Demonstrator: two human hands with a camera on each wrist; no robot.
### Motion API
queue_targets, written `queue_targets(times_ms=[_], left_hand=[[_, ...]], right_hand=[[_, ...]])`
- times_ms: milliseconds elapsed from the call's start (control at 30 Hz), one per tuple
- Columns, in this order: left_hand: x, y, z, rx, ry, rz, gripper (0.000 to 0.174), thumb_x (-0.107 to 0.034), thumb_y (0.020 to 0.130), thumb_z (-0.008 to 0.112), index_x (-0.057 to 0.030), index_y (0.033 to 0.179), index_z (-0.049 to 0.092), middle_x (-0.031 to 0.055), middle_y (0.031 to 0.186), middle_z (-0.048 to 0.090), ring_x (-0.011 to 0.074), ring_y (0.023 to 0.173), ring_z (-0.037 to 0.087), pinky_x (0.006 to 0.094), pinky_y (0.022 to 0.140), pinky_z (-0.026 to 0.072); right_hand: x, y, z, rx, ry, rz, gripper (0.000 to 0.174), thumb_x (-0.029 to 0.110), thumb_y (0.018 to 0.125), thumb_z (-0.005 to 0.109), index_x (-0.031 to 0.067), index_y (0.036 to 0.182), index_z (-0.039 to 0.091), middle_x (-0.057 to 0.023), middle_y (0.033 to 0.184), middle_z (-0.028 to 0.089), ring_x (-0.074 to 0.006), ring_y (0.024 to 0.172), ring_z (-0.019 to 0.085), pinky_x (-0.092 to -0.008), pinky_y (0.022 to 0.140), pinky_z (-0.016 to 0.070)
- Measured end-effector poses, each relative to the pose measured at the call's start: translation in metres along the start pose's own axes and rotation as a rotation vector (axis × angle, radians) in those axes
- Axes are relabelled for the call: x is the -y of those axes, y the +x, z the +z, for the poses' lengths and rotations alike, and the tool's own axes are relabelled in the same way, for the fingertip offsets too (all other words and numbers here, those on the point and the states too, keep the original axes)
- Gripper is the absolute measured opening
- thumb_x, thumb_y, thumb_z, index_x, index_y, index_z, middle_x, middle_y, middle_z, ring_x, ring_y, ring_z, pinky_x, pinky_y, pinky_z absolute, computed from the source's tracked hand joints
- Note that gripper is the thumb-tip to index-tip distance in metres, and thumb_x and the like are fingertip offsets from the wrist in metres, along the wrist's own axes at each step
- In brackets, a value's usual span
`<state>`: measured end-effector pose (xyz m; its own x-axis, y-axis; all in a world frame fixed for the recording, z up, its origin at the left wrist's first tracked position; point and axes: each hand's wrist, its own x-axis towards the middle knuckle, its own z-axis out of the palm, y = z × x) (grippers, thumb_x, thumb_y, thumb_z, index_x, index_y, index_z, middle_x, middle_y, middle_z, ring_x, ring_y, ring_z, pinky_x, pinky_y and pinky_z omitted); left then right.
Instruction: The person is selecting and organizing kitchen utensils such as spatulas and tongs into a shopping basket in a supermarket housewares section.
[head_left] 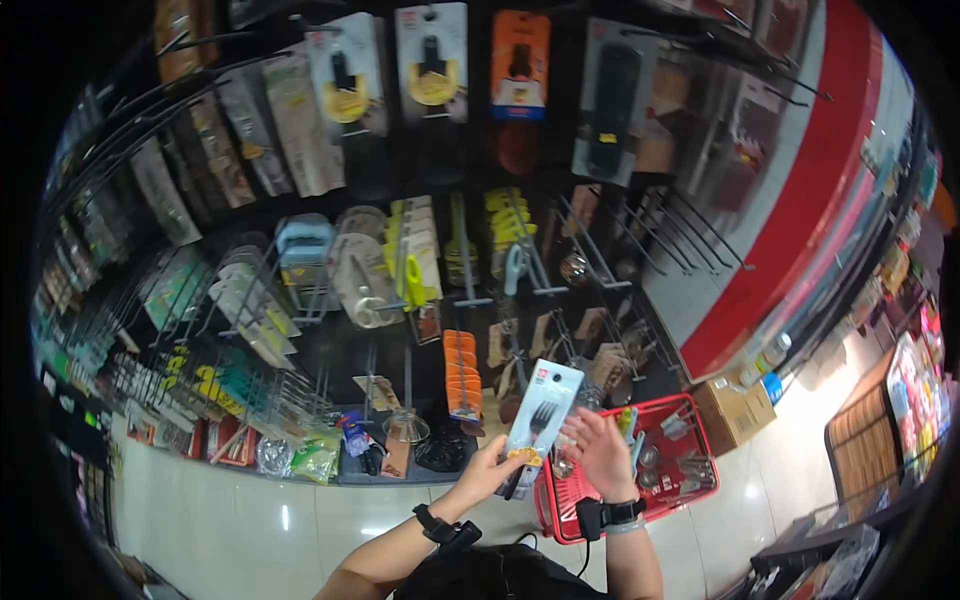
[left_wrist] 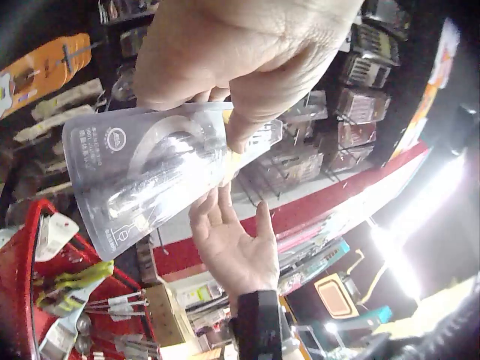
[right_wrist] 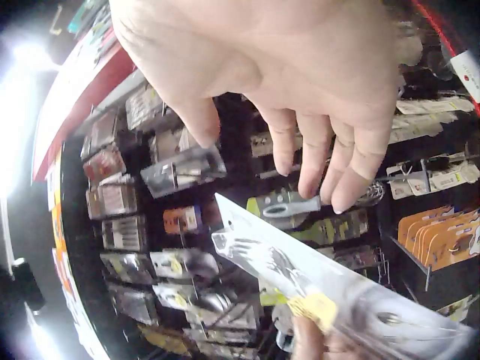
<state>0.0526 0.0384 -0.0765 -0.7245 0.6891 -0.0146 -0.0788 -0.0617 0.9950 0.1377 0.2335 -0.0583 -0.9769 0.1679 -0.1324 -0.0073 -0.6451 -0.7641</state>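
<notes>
A packaged fork (head_left: 541, 412), a pale card with clear plastic over it, is held in my left hand (head_left: 486, 470). The thumb lies on the card's yellow label near the lower end. In the right wrist view the fork's metal tines (right_wrist: 259, 251) show through the plastic. My right hand (head_left: 602, 455) is raised just right of the pack, with fingers spread and slightly bent and nothing in it. From the left wrist, the pack's printed side (left_wrist: 142, 172) faces the camera, and the right palm (left_wrist: 244, 259) appears beyond it.
A red shopping basket (head_left: 712, 455) holding several utensils stands below my right hand. Ahead are wall hooks with packaged kitchen tools, including orange cards (head_left: 461, 372). A cardboard box (head_left: 735, 415) sits right of the basket, by a red-and-white panel (head_left: 770, 225).
</notes>
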Motion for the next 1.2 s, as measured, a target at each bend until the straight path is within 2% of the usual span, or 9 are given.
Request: queue_targets(times_ms=[233, 333, 433, 667, 800, 867, 900, 933, 1200], left_hand=[[-0.023, -0.012, -0.027, -0.217, -0.276, 0.067, 0.014, -0.012, 0.094, 0.05, -0.0011, 0.104, 0.052, 0.0009, 0.092, 0.057, 0.0032, 0.084, 0.051, 0.0196, 0.073, 0.0423], [-0.036, -0.021, -0.027, -0.248, -0.344, 0.099, 0.015, -0.01, 0.094, 0.05, -0.0006, 0.106, 0.051, 0.001, 0.093, 0.057, 0.0041, 0.085, 0.05, 0.0201, 0.074, 0.0419], [-0.032, -0.03, -0.031, -0.386, 0.095, 0.32, 0.033, -0.01, 0.091, 0.055, 0.0014, 0.12, 0.046, 0.0063, 0.109, 0.052, 0.0099, 0.094, 0.051, 0.0253, 0.081, 0.0433], [-0.043, -0.057, -0.022, -0.382, -0.054, 0.326, 0.039, -0.01, 0.09, 0.059, 0.0012, 0.124, 0.042, 0.0054, 0.108, 0.056, 0.0076, 0.095, 0.054, 0.0223, 0.079, 0.0459], [-0.08, -0.075, -0.046, -0.553, -0.122, 0.447, 0.038, -0.004, 0.089, 0.058, 0.002, 0.124, 0.044, 0.0045, 0.108, 0.056, 0.0081, 0.096, 0.053, 0.0221, 0.081, 0.045], [-0.1, -0.081, -0.056, -0.629, -0.061, 0.55, 0.04, -0.001, 0.088, 0.057, 0.0021, 0.125, 0.044, 0.0046, 0.11, 0.056, 0.0082, 0.097, 0.053, 0.0221, 0.081, 0.045], [-0.114, -0.083, -0.072, -0.69, 0.035, 0.609, 0.041, -0.001, 0.089, 0.056, 0.002, 0.127, 0.042, 0.0044, 0.11, 0.056, 0.0084, 0.095, 0.053, 0.0223, 0.08, 0.0453], [-0.149, -0.092, -0.098, -0.754, -0.014, 0.592, 0.043, -0.001, 0.09, 0.055, 0.0032, 0.13, 0.04, 0.005, 0.11, 0.056, 0.009, 0.096, 0.053, 0.0228, 0.081, 0.045], [-0.252, -0.09, -0.189, -0.935, 0.116, 0.94, 0.05, 0.001, 0.089, 0.052, 0.0117, 0.133, 0.032, 0.0141, 0.129, 0.047, 0.0148, 0.113, 0.049, 0.0266, 0.096, 0.0394]], right_hand=[[-0.031, 0.012, 0.058, 0.175, -0.302, 0.139, 0.043, 0.015, 0.093, 0.053, 0.0006, 0.131, 0.04, -0.0058, 0.12, 0.053, -0.0125, 0.106, 0.053, -0.0288, 0.086, 0.0445], [-0.042, 0.017, 0.074, 0.308, -0.41, 0.038, 0.045, 0.0, 0.087, 0.059, -0.0003, 0.128, 0.042, -0.0047, 0.117, 0.055, -0.0113, 0.106, 0.053, -0.027, 0.089, 0.0439], [-0.036, 0.008, 0.096, 0.211, -0.446, -0.078, 0.041, 0.0, 0.086, 0.06, -0.0002, 0.123, 0.043, -0.0057, 0.116, 0.052, -0.0129, 0.108, 0.051, -0.0263, 0.09, 0.0435], [-0.02, 0.009, 0.135, 0.252, -0.385, -0.242, 0.035, -0.002, 0.084, 0.06, -0.0042, 0.117, 0.049, -0.0091, 0.109, 0.057, -0.0157, 0.102, 0.055, -0.0288, 0.087, 0.0446], [-0.029, 0.026, 0.147, 0.357, -0.66, -0.35, 0.034, 0.004, 0.082, 0.063, -0.0037, 0.114, 0.054, -0.0107, 0.108, 0.058, -0.0166, 0.1, 0.055, -0.0313, 0.089, 0.0438], [-0.017, 0.016, 0.175, 0.442, -1.041, -0.704, 0.035, 0.004, 0.083, 0.062, -0.0011, 0.116, 0.053, -0.0108, 0.107, 0.057, -0.0154, 0.102, 0.054, -0.0284, 0.085, 0.0445], [-0.011, 0.006, 0.193, 0.424, -0.853, -0.561, 0.019, 0.006, 0.082, 0.063, -0.0006, 0.099, 0.058, -0.008, 0.089, 0.058, -0.0112, 0.085, 0.055, -0.0248, 0.072, 0.0456], [-0.023, 0.007, 0.189, 0.476, -0.864, -0.519, 0.025, 0.01, 0.087, 0.06, 0.0024, 0.111, 0.061, -0.0104, 0.109, 0.059, -0.0206, 0.098, 0.058, -0.0283, 0.085, 0.0448], [-0.056, 0.008, 0.177, 0.528, -0.939, -0.535, 0.008, 0.004, 0.084, 0.06, 0.0025, 0.092, 0.063, -0.0029, 0.079, 0.054, -0.0118, 0.076, 0.054, -0.0224, 0.065, 0.0427]])
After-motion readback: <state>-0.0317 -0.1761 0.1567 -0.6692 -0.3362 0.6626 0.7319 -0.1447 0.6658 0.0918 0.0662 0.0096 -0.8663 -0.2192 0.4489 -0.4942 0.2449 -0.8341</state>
